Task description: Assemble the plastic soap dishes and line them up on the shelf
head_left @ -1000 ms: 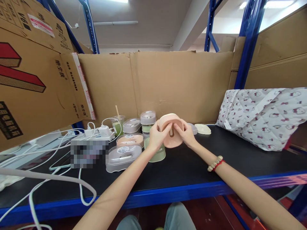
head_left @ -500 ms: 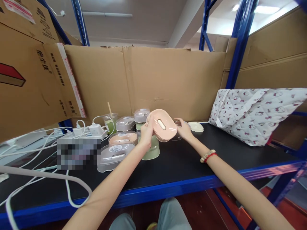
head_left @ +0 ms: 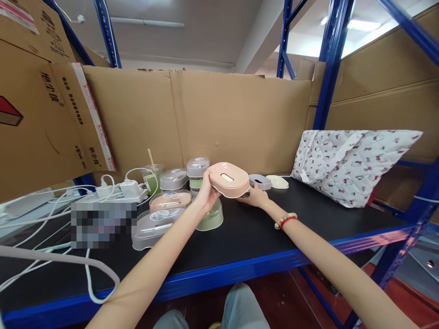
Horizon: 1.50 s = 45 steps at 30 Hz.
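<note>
The left arm reaches forward, its hand gripping the left end of the pink dish above the shelf. The right arm stretches in, its hand beside the dish's right end, fingers bent; what they hold, I cannot tell. The slotted face points up, long axis slanting down rightward in view.

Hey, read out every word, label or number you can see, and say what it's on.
"绝尘侠", apparently, printed vertically on the large brown cardboard box.
Smaller box print: too small to read.
Round white stickers on clear plastic lids: too small.
Print on the clear plastic cup: blurred.
</note>
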{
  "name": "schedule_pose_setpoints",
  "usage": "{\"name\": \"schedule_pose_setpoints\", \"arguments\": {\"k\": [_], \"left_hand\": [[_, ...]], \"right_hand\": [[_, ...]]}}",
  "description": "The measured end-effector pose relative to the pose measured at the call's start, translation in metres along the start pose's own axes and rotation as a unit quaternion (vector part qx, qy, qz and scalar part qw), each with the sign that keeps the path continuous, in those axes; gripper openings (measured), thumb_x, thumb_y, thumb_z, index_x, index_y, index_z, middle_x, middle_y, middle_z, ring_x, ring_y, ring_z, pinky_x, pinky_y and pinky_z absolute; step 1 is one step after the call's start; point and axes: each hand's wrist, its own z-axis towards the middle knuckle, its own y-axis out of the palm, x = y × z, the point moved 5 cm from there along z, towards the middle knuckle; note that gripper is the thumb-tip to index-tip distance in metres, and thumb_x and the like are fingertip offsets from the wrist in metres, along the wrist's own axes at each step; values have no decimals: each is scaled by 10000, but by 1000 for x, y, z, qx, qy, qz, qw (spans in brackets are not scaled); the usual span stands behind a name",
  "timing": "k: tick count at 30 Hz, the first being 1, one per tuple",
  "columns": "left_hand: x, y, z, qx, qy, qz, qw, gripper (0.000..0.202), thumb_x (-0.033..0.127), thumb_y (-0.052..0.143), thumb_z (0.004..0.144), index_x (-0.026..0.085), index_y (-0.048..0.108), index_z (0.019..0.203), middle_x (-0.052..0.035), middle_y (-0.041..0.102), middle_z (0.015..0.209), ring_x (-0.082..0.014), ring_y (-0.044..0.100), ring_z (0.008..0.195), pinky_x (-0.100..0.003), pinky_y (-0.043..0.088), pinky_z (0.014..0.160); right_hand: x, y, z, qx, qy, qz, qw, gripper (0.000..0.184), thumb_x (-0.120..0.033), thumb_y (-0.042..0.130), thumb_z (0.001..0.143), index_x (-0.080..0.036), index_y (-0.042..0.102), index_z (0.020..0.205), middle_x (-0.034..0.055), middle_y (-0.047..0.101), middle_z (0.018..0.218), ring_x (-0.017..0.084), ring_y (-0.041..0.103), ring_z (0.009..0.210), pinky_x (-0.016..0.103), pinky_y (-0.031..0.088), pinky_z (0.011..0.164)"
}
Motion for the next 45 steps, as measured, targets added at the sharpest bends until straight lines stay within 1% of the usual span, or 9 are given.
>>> {"name": "schedule_pose_setpoints", "arguments": {"k": [5, 8, 11, 14, 18, 22, 34, 40, 45], "left_hand": [[-2, 3, 1, -7, -31, -11, 999, 156, 264, 498, 850, 164, 604, 794, -15, 660, 703, -107, 607, 627, -199, 497, 611], [-1, 3, 1, -6, -25, -14, 1000, 154, 274, 502, 861, 171, 607, 815, -37, 683, 801, -117, 631, 725, -205, 510, 661], [-2, 3, 1, -14, -19, -9, 1000, 197, 342, 501, 870, 186, 620, 859, -67, 692, 957, -150, 639, 890, -234, 518, 737], [-5, 4, 0, -43, -20, 6, 999, 248, 386, 478, 879, 196, 635, 899, -85, 675, 1075, -180, 617, 1010, -272, 517, 793], [-6, 6, -2, -70, -21, 26, 997, 345, 432, 400, 900, 197, 638, 984, -98, 641, 1173, -213, 585, 1093, -293, 530, 783], [-3, 9, -6, -90, -21, 18, 996, 399, 414, 336, 924, 176, 599, 1106, -107, 609, 1228, -211, 587, 1093, -262, 544, 739], [-3, 8, -8, -62, -39, 7, 997, 414, 359, 272, 948, 173, 540, 1203, -81, 601, 1246, -189, 586, 1086, -232, 537, 678], [-4, 10, -12, -85, -31, 17, 996, 541, 557, 322, 879, 157, 627, 1077, -109, 671, 1104, -226, 628, 981, -256, 514, 633], [-3, 5, -10, -41, -6, 45, 998, 293, 338, 554, 791, 153, 633, 1004, -78, 688, 1051, -188, 638, 911, -226, 480, 617]], "right_hand": [[5, -5, 8, 56, -19, 54, 997, 366, -492, 610, 725, -271, 663, 1012, 95, 641, 1003, 258, 641, 856, 364, 490, 707], [6, -19, 12, 119, -11, 111, 987, 419, -491, 433, 836, -245, 612, 1124, 110, 624, 1078, 244, 620, 945, 365, 490, 761], [4, -43, 8, 256, -46, 258, 930, 510, -521, 369, 837, -202, 559, 1186, 130, 568, 1162, 232, 569, 1062, 377, 469, 866], [-10, -64, -6, 335, -164, 348, 860, 507, -532, 408, 797, -189, 572, 1133, 126, 573, 1125, 234, 545, 1083, 401, 441, 924], [-39, -77, -28, 319, -321, 311, 836, 451, -485, 478, 757, -203, 582, 1093, 118, 580, 1098, 248, 537, 1070, 431, 447, 912], [-55, -71, -38, 259, -388, 275, 841, 467, -454, 523, 723, -213, 566, 1121, 121, 558, 1131, 264, 514, 1102, 472, 426, 937], [-54, -66, -36, 247, -399, 293, 833, 424, -361, 568, 718, -242, 577, 1125, 112, 547, 1121, 266, 519, 1092, 481, 445, 925], [-56, -65, -37, 227, -417, 296, 829, 489, -370, 589, 687, -259, 560, 1162, 105, 505, 1180, 286, 487, 1138, 509, 412, 957], [-57, -61, -35, 208, -409, 312, 832, 454, -392, 614, 679, -269, 591, 1116, 95, 493, 1186, 280, 488, 1135, 499, 389, 980]]}}
